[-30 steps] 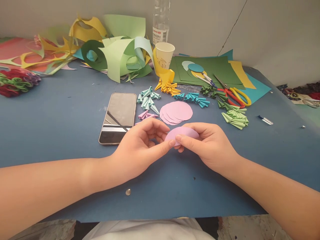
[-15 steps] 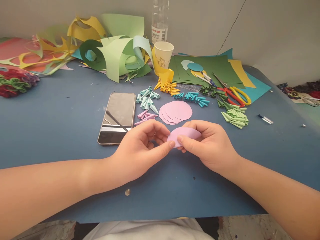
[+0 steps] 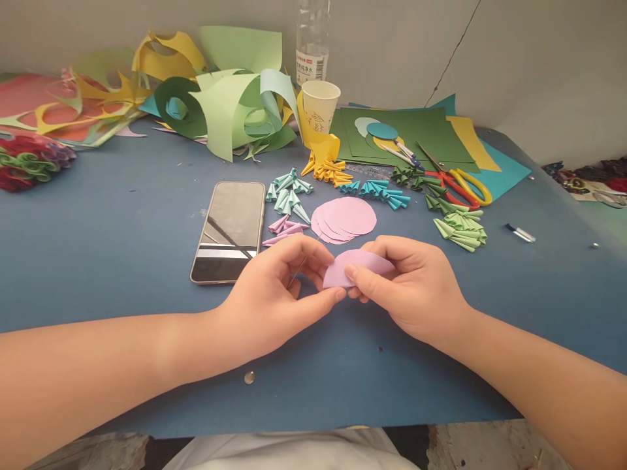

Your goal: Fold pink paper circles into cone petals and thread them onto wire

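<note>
Holding | lilac paper (image 3: pixel 360 258) | in right hand (image 3: pixel 418 277), beside left hand (image 3: pixel 277 294)

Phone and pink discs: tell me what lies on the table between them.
Small purple cones and, farther back, pale blue cones lie between the phone and the pink discs, as the head view shows.

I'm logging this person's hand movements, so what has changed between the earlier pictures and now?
On the left hand, the thumb has moved down off the face of the folded lilac paper, baring its left corner; whether the fingers behind touch it is unclear. The right hand keeps its pinch. The pink discs and phone stayed put.
</note>
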{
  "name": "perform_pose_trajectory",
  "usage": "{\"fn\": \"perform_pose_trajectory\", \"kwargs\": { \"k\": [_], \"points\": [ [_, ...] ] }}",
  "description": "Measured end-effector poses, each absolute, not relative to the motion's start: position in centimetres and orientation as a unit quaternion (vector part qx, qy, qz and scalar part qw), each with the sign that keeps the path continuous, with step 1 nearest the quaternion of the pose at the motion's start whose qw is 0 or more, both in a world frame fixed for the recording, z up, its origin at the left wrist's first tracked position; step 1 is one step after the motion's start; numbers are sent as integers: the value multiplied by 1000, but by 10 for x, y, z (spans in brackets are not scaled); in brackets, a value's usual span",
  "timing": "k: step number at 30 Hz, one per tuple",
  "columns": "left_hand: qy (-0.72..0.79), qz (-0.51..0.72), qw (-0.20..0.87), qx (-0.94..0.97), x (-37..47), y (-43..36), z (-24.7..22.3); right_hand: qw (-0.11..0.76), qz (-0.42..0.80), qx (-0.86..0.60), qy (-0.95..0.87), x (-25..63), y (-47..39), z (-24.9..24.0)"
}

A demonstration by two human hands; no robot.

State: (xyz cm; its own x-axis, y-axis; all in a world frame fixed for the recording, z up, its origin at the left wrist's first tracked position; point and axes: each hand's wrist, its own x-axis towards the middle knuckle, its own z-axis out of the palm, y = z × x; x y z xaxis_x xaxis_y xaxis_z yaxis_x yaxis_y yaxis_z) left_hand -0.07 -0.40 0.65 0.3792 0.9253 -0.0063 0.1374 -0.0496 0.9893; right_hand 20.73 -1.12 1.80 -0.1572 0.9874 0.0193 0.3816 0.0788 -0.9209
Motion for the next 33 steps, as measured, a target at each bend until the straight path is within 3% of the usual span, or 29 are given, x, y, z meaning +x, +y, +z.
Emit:
{"fn": "perform_pose_trajectory", "kwargs": {
  "k": [6,15,33],
  "points": [
    [422,357,540,635,-1,-5,5,359,422,-529,-643,208,-11,18],
    [409,374,560,616,-2,-6,1,424,476,-505,-582,207,-14,17],
    [420,385,530,628,1,-4,5,414,551,-481,-542,206,-11,18]
  ]
}}
